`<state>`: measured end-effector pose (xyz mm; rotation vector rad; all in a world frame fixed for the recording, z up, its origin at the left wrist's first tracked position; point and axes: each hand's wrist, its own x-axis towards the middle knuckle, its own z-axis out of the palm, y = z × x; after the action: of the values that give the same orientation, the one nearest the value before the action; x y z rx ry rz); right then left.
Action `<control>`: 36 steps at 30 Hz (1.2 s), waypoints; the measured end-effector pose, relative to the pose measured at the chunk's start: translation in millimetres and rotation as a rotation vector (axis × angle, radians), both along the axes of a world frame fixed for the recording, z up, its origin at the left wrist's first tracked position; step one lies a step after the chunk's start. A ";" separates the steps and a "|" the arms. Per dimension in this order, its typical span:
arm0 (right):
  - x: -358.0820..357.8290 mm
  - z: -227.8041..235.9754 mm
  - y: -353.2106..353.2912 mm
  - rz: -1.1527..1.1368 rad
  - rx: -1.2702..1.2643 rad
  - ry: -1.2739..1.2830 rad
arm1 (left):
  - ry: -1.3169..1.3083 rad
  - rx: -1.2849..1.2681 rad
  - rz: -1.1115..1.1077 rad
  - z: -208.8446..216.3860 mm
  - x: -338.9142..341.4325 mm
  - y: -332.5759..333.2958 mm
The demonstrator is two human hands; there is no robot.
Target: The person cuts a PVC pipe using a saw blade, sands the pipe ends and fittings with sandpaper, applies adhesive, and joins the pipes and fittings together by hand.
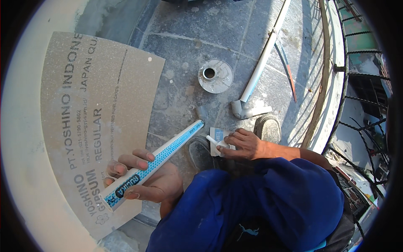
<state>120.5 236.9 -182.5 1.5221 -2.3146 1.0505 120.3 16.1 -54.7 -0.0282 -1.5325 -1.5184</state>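
Observation:
A white plastic pipe (pixel 157 166) with a blue patterned print lies across my left hand (pixel 153 180), thumb on one side and fingers wrapped round the other. It slants away to the right, its far end near the floor beside a grey pipe fitting (pixel 202 112). Close to that end, my right hand (pixel 243 144) is closed on a small white tube (pixel 212 140) by my shoes. Under the tube and fingers is a flat white and blue card (pixel 218 133), partly hidden by the hand.
A round lid-like disc with a dark central opening (pixel 215 76) sits on the dusty tiles. Beyond it lie a long white pipe with an elbow (pixel 261 63), a short pipe piece (pixel 257 111) and a red-ended strip (pixel 289 75). A gypsum board (pixel 126 96) leans left; a metal railing (pixel 345 84) runs right.

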 end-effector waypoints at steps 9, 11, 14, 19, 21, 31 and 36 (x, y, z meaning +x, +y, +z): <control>-26.4 -7.5 3.6 -0.293 -0.121 -0.226 | 0.015 0.022 -0.024 -0.6 3.2 -2.9; -21.8 -6.6 1.0 -0.262 -0.020 -0.161 | 0.014 0.017 -0.043 -0.1 1.9 -2.7; -8.1 -8.7 1.1 -0.054 -0.027 -0.048 | -0.019 0.034 -0.038 -1.2 1.2 -3.0; -10.0 -7.0 -0.6 -0.072 -0.060 -0.218 | -0.021 0.002 -0.065 -1.3 6.3 -8.2; -23.2 -10.8 -0.2 -0.229 -0.107 -0.263 | -0.028 0.015 -0.058 -1.1 5.6 -6.5; -13.7 2.1 8.3 -0.047 -0.016 -0.214 | -0.001 0.014 -0.025 -5.6 4.3 -13.5; -47.2 27.7 16.7 -0.401 -0.257 -0.474 | 0.002 0.032 -0.034 -8.4 3.8 -31.0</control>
<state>73.2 253.6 -154.8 0.7261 -2.4909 1.6354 124.1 -14.9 -63.1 -0.0376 -1.5129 -1.5685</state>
